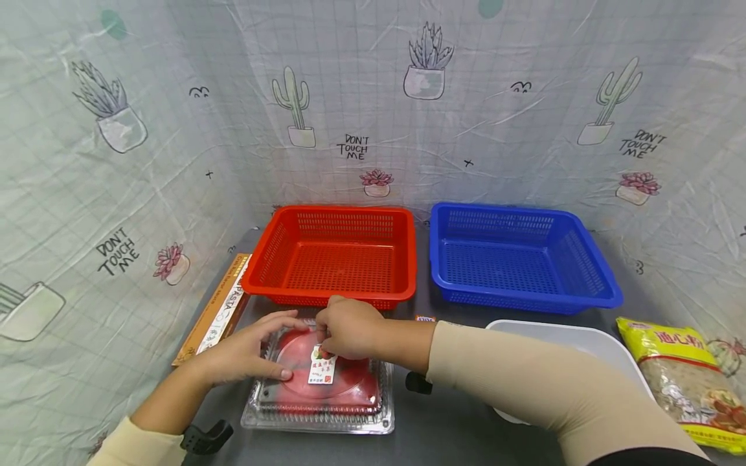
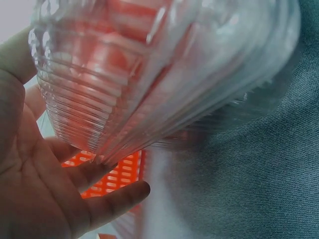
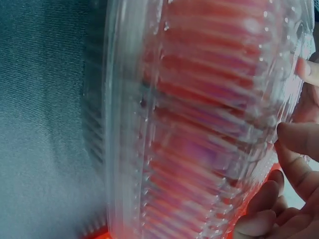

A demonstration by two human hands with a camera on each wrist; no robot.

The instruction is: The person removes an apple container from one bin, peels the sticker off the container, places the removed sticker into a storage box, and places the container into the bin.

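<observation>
Grey table (image 1: 454, 427) | clamshell (image 1: 326, 404): light, thin, slippery, crushable; take by rims | left hand (image 1: 247, 353) flat, open, on lid | right hand (image 1: 350, 330) fingers pinching lid's far edge

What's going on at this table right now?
A person has both hands on a clear clamshell box with something red inside, lying on the grey table in front of an empty red basket. The left hand rests on the lid's left side; the right hand is bunched at the far edge, above the label. An empty blue basket, a white tray and a yellow packet sit to the right.
</observation>
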